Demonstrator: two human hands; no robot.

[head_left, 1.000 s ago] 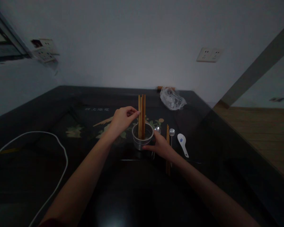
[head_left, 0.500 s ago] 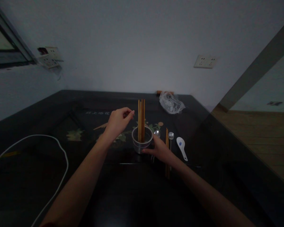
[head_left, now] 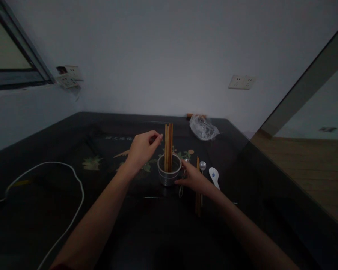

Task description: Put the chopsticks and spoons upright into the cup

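A small metal cup (head_left: 169, 176) stands on the dark table (head_left: 146, 232) with several wooden chopsticks (head_left: 168, 146) upright in it. My left hand (head_left: 142, 150) hovers just left of the chopsticks' upper ends, thumb and fingertips pinched together, a small gap from the sticks and nothing visible between them. My right hand (head_left: 193, 179) rests against the cup's right side, thumb by the rim and fingers at its base, steadying it. A loose pair of chopsticks (head_left: 197, 198) lies on the table partly under my right wrist.
A metal spoon (head_left: 202, 165) and a white ceramic spoon (head_left: 214, 176) lie right of the cup. A crumpled plastic bag (head_left: 203, 128) sits at the far edge by the wall. A white cable (head_left: 73, 180) loops over the table's left side. The table's right edge drops to wooden floor.
My left hand let go of the upright chopsticks, drew slightly left, then came back close to them. My right hand stayed at the cup. The camera tilted a little.
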